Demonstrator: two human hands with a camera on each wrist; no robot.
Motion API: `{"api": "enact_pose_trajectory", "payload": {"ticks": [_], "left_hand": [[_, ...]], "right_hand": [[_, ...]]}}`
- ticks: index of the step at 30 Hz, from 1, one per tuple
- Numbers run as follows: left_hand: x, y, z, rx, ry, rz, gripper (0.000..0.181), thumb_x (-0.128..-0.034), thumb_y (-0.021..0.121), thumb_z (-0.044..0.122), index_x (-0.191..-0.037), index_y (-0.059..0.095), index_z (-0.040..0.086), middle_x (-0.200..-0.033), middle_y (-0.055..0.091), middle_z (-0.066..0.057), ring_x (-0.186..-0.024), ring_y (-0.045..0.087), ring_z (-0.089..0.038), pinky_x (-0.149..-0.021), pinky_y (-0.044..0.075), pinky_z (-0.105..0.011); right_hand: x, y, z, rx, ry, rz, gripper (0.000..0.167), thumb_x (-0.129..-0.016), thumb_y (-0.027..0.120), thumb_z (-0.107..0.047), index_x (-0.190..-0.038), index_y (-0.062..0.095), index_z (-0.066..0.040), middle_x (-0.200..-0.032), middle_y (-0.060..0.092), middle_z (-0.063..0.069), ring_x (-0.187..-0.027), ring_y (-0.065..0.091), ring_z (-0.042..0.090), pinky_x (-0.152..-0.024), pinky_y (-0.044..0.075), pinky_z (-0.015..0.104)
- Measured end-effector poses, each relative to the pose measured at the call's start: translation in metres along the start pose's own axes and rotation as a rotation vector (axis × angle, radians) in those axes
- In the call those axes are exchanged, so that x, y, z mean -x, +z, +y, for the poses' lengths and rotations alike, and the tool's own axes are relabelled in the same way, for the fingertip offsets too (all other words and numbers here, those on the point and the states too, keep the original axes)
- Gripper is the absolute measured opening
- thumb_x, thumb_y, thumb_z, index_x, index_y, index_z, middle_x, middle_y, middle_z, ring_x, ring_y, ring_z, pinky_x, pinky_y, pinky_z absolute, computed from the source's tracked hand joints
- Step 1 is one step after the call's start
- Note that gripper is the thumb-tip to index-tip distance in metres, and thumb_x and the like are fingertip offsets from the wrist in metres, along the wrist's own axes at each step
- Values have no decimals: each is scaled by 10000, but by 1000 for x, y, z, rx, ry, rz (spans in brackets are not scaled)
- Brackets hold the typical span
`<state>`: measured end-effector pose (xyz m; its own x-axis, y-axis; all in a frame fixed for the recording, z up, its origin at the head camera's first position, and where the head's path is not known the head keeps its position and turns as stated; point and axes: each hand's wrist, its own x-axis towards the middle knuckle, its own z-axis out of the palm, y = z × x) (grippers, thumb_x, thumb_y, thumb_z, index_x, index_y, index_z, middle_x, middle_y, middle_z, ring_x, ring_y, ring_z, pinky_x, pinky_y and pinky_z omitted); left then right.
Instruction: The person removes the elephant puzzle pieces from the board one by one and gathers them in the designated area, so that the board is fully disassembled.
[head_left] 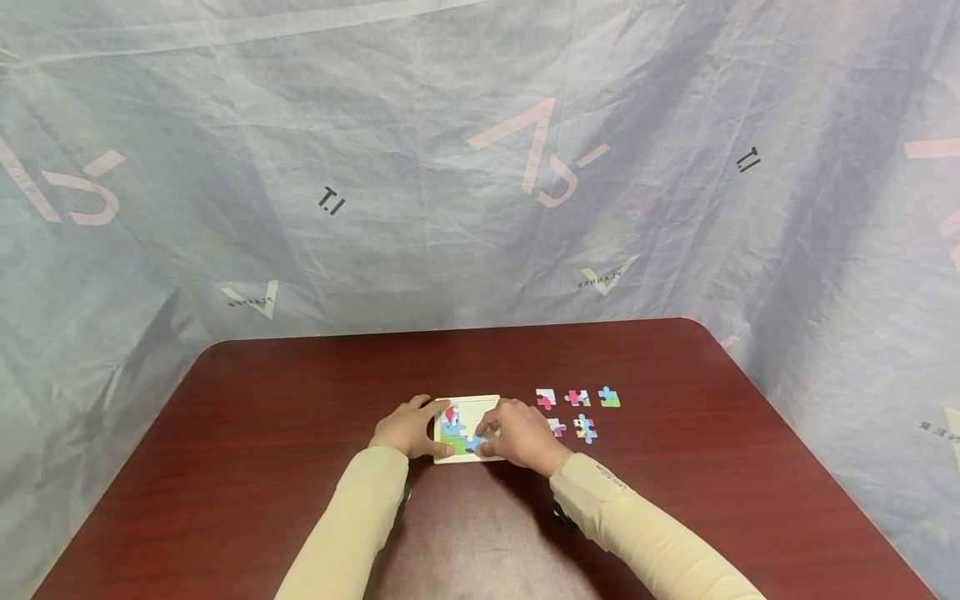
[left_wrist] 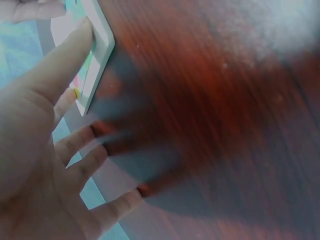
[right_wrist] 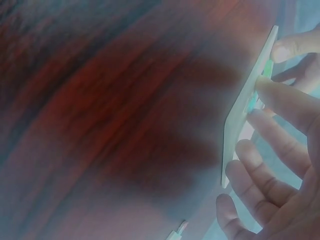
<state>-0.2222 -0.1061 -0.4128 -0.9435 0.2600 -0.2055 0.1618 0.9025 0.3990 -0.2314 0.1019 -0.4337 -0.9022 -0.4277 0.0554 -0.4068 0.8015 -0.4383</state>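
Note:
A small jigsaw board with a pale raised rim lies on the table, partly filled with a blue, green and red picture. My left hand rests at its left side, thumb on the lower rim and forefinger near the upper left corner; the other fingers stretch straight over the table in the left wrist view. Over the board's right part, my right hand pinches a blue puzzle piece between thumb and forefinger, low against the picture. The fingers hide part of this piece, and it is barely visible in the right wrist view.
Several loose puzzle pieces lie right of the board, among them a blue-green one, a pink one and a blue one. My right hand partly covers another. A grey cloth hangs behind the dark red table.

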Motion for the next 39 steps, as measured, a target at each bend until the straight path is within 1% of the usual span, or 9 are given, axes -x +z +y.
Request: {"api": "enact_pose_trajectory", "payload": {"ticks": [5,9,13,17,21,26,30,33,39], "left_hand": [[-3,3,-1,-12,-8,10,769,-845,848,360,-1506,501,173,-1546,415,-183,-1375,451,-417,-968,469,-622],[-5,6,-2,-36,-11,22,763,-845,846,374,-1498,502,180,-1521,435,-177,-1347,474,-407,-938,486,-604],[-1,1,5,-30,-40,11,761,-838,856,343,-1494,508,177,-1535,426,-179,-1362,463,-402,-957,477,-602],[3,-2,8,-48,-40,20,751,-841,855,327,-1489,511,166,-1526,433,-187,-1349,475,-405,-949,481,-601],[4,-3,10,-48,-50,11,748,-853,845,322,-1498,500,164,-1535,422,-185,-1356,469,-403,-959,481,-595],[4,-3,11,-41,-58,1,746,-859,840,314,-1503,495,163,-1546,410,-185,-1370,455,-407,-973,474,-595],[4,-4,12,-38,-62,-2,740,-861,839,306,-1502,497,163,-1548,407,-187,-1376,448,-409,-980,469,-600],[4,-4,13,-36,-64,-3,738,-863,837,302,-1502,496,162,-1549,405,-187,-1378,445,-409,-987,463,-601],[4,-4,14,-22,-64,-4,739,-868,834,296,-1507,490,156,-1554,399,-190,-1383,439,-413,-998,456,-599]], "right_hand": [[1,1,0,13,-22,-6,181,-786,892,-237,-933,803,-179,-890,681,-10,-867,619,194,-738,483,391],[0,3,1,4,-31,-3,191,-788,895,-235,-937,799,-166,-894,668,-11,-836,595,175,-716,470,368],[0,4,2,-2,-49,11,207,-776,905,-232,-931,787,-162,-877,645,-24,-801,569,148,-695,459,340],[0,4,4,4,-93,38,215,-764,911,-214,-920,778,-151,-866,634,-16,-780,560,151,-674,459,344],[-1,0,10,12,-85,52,200,-770,904,-197,-918,783,-141,-870,626,0,-762,544,151,-640,458,338],[-1,-8,16,-11,-72,45,162,-812,874,-169,-947,799,-121,-923,652,28,-813,576,187,-688,494,370],[0,-10,18,-1,-95,24,235,-814,879,-225,-1004,804,-107,-973,661,35,-877,594,203,-746,513,390],[-1,-11,19,38,-116,9,284,-797,893,-271,-1019,809,-115,-971,652,30,-865,573,188,-725,504,375],[-3,-12,18,53,-133,-5,228,-795,895,-257,-969,814,-132,-973,642,7,-886,567,187,-716,486,371]]}}
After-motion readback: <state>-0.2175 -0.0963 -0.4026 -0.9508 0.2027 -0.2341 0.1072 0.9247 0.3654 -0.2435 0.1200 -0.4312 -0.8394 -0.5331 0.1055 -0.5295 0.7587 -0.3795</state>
